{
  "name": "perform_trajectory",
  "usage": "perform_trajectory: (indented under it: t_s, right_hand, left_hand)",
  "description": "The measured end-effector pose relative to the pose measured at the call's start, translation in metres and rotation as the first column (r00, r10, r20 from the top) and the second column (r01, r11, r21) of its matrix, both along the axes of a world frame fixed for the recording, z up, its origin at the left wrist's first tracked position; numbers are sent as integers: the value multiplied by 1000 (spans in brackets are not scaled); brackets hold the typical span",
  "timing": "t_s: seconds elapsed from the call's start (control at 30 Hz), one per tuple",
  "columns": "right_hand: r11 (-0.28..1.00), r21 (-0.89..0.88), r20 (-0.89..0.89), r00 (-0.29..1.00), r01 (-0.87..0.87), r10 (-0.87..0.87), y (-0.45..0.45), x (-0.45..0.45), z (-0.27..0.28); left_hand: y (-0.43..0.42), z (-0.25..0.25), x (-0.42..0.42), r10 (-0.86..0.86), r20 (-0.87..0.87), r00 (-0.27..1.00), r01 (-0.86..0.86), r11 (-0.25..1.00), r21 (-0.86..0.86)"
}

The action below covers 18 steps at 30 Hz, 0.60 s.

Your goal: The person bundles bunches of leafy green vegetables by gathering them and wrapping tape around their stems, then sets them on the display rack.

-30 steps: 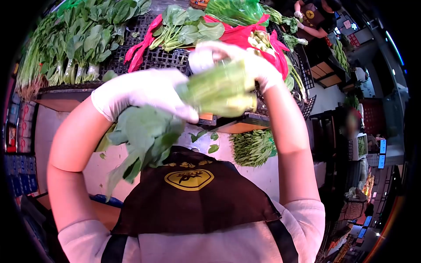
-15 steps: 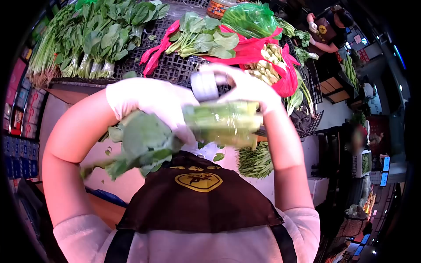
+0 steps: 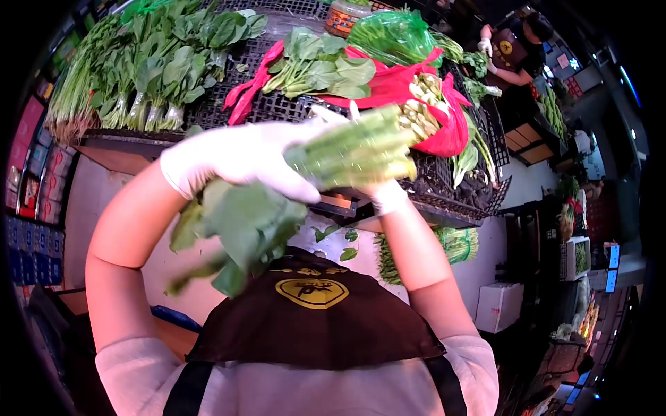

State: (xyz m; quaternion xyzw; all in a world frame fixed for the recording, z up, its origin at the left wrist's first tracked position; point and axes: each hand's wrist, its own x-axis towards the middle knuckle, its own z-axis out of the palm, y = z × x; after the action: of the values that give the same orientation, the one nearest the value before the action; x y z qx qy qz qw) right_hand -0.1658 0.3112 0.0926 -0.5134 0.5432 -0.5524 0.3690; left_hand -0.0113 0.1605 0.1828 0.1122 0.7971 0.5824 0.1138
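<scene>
A bunch of leafy greens [image 3: 357, 149] is gripped in my gloved left hand [image 3: 253, 156], its thick stems pointing right and its broad leaves hanging below the hand. Behind the stems is my gloved right hand [image 3: 387, 197]. The bunch covers most of it; only the cuff and some fingertips above the stems show, so its grip is unclear. Both hands are over the front edge of a black plastic grid surface [image 3: 270, 114]. Just beyond them, loose greens [image 3: 319, 66] lie on a red bag [image 3: 451, 132] with pale cut pieces inside.
Bundled greens [image 3: 146, 76] are heaped at the back left. A green bag of vegetables [image 3: 395, 38] and a jar [image 3: 343, 17] stand at the back. More greens [image 3: 458, 244] and fallen leaves [image 3: 349, 254] lie below. A co-worker [image 3: 517, 52] is at the upper right.
My right hand has moved from above the stems to behind and below them. The white roll seen in it before is out of sight. The stem ends have tilted and risen slightly.
</scene>
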Motion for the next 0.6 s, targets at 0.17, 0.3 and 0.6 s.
perform_trajectory:
  t_s: [0.17, 0.3, 0.6]
  right_hand:
    - [957, -211, 312, 942, 196, -124, -9, 20, -23]
    - [949, -255, 513, 858, 184, -28, -5, 15, -11]
    - [781, -383, -551, 556, 493, -622, 16, 4, 37]
  left_hand:
    - [10, -10, -11, 122, -210, 970, -190, 921, -339]
    - [25, 32, -10, 336, -71, 939, -247, 514, -821]
    - [11, -34, -15, 201, -716, 669, -732, 346, -587]
